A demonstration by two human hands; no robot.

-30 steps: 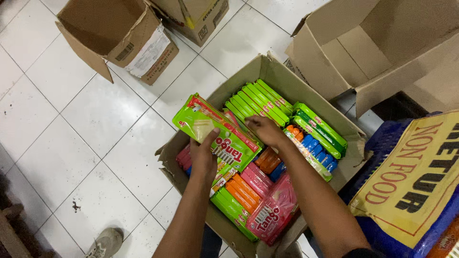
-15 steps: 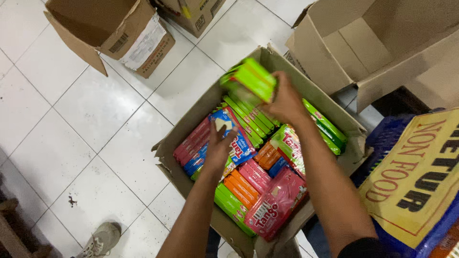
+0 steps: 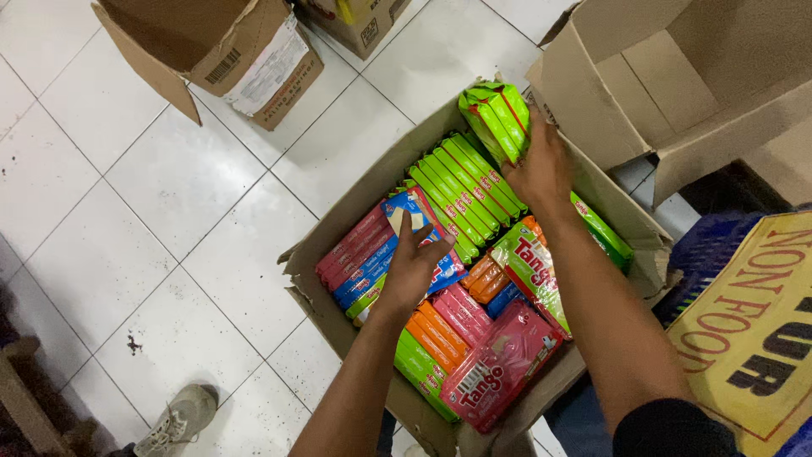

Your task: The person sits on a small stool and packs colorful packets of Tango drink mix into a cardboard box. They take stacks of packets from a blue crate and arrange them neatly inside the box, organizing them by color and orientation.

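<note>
An open cardboard box (image 3: 315,269) on the tiled floor is packed with wafer packs in green, pink, orange and blue. My right hand (image 3: 540,169) grips a bundle of green packs (image 3: 495,117) held above the box's far corner. My left hand (image 3: 412,265) rests on a blue pack (image 3: 406,213) that lies among pink and blue packs on the left side of the box. A row of green packs (image 3: 457,193) stands upright in the middle. A pink pack (image 3: 501,362) leans at the near right.
Two more open cardboard boxes stand around: one at top left (image 3: 222,52), a large one at top right (image 3: 694,85). A yellow printed sack (image 3: 753,330) lies at the right over a blue crate (image 3: 706,245). My grey shoe (image 3: 176,418) shows at the bottom left.
My right hand has lifted the green bundle out of the box toward its far corner. My left hand let go of the green pack and now rests on the blue one.
</note>
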